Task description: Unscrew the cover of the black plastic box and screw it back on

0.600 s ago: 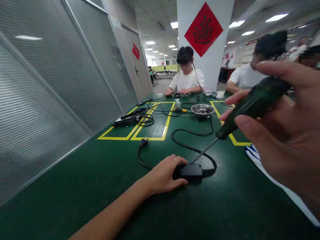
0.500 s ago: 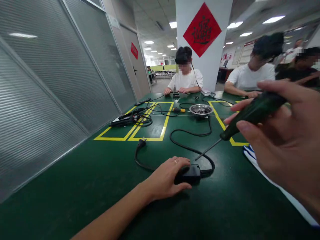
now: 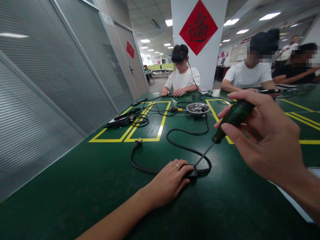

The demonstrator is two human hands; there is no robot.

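My left hand (image 3: 170, 181) lies over a black power adapter (image 3: 193, 173) on the green table (image 3: 100, 186), fingers curled on it and hiding most of it. My right hand (image 3: 265, 133) is closed round the dark green handle of a screwdriver (image 3: 231, 120). The screwdriver's thin shaft slants down to the left, and its tip rests at the adapter's uncovered end. The adapter's black cord (image 3: 185, 140) loops across the table to a plug (image 3: 136, 143).
A steel bowl (image 3: 198, 108) and a yellow-handled screwdriver (image 3: 176, 109) lie further back, with a tangle of cables and a black device (image 3: 125, 119) at the left on yellow-taped squares. Other people sit at the far end and right. A ribbed glass partition runs along the left.
My right hand has come down and away from the camera, bringing the screwdriver tip back onto the adapter after lifting off. My left hand has slid further over the adapter.
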